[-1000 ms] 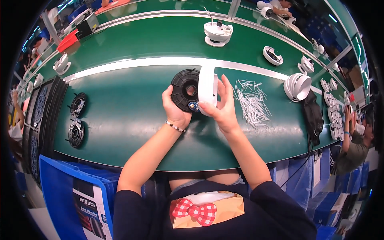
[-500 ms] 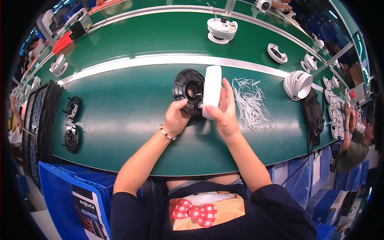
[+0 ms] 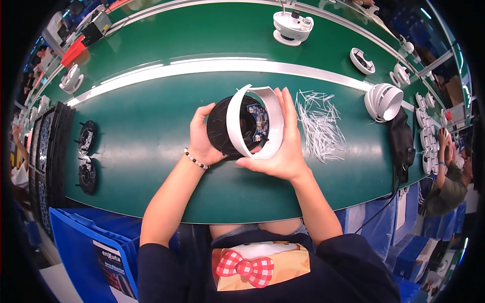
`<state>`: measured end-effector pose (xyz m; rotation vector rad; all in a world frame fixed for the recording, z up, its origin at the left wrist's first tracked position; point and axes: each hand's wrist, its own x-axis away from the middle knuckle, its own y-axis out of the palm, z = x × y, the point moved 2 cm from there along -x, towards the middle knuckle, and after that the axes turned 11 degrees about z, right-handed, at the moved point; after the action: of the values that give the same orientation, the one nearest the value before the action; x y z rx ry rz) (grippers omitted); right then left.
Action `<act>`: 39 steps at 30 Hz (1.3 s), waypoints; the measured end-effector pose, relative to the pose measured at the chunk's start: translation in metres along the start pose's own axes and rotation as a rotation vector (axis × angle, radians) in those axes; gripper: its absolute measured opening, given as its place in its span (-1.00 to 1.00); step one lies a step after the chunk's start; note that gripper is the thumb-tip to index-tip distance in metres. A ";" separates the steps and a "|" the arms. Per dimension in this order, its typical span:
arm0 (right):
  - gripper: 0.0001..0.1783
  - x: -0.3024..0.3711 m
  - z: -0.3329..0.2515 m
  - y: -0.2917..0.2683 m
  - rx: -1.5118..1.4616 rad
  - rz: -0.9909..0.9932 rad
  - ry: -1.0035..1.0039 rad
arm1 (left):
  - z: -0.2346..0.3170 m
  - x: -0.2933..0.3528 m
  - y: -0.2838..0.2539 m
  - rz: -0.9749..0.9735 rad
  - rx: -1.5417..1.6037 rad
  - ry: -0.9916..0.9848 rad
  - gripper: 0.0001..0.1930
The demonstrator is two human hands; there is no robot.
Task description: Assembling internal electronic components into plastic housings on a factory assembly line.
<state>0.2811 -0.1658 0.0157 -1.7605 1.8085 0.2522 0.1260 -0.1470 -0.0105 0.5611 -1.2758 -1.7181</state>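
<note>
Above the green table (image 3: 242,192), my left hand (image 3: 203,139) grips a round black plastic base (image 3: 217,126) by its left edge. My right hand (image 3: 287,151) is closed around a white ring-shaped housing (image 3: 234,121), fingers along its right side and thumb at its lower edge. The ring is tilted and overlaps the front of the black base. Through its opening a blue circuit board (image 3: 259,121) shows, with the dark middle of the base beside it. Whether the ring is seated on the base I cannot tell.
Thin white strips (image 3: 322,131) lie heaped right of my hands. Beyond them are a white coiled roll (image 3: 380,102) and a black bag (image 3: 401,146). Two black round parts (image 3: 87,174) lie left, beside a black rack (image 3: 48,146). A white device (image 3: 293,28) stands across the metal strip.
The white housing has turned from edge-on so its opening now shows, and it has come over the black base. My left hand has moved up and left around the base's side.
</note>
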 end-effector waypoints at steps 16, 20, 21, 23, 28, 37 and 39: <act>0.35 0.007 -0.012 0.008 0.228 -0.063 -0.115 | -0.013 -0.003 -0.002 0.032 -0.045 0.142 -0.49; 0.34 0.007 -0.012 0.011 0.281 -0.078 -0.125 | -0.015 -0.002 0.002 0.032 -0.002 0.111 -0.42; 0.34 0.007 -0.011 0.011 0.281 -0.080 -0.123 | -0.015 -0.001 0.006 0.044 -0.016 0.091 -0.36; 0.34 0.006 -0.010 0.010 0.290 -0.089 -0.167 | -0.014 -0.001 0.007 0.057 -0.027 0.071 -0.30; 0.32 0.003 -0.008 0.007 0.309 -0.149 -0.148 | -0.012 -0.002 -0.001 0.052 -0.075 -0.022 -0.19; 0.31 0.004 0.001 0.017 0.306 -0.129 -0.068 | -0.015 0.000 -0.002 0.107 -0.129 0.156 -0.46; 0.33 0.003 0.000 0.018 0.311 -0.126 -0.009 | -0.016 -0.002 -0.001 0.135 -0.113 0.154 -0.46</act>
<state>0.2643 -0.1667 0.0097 -1.6392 1.6224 -0.0695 0.1388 -0.1535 -0.0174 0.5181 -1.0764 -1.5920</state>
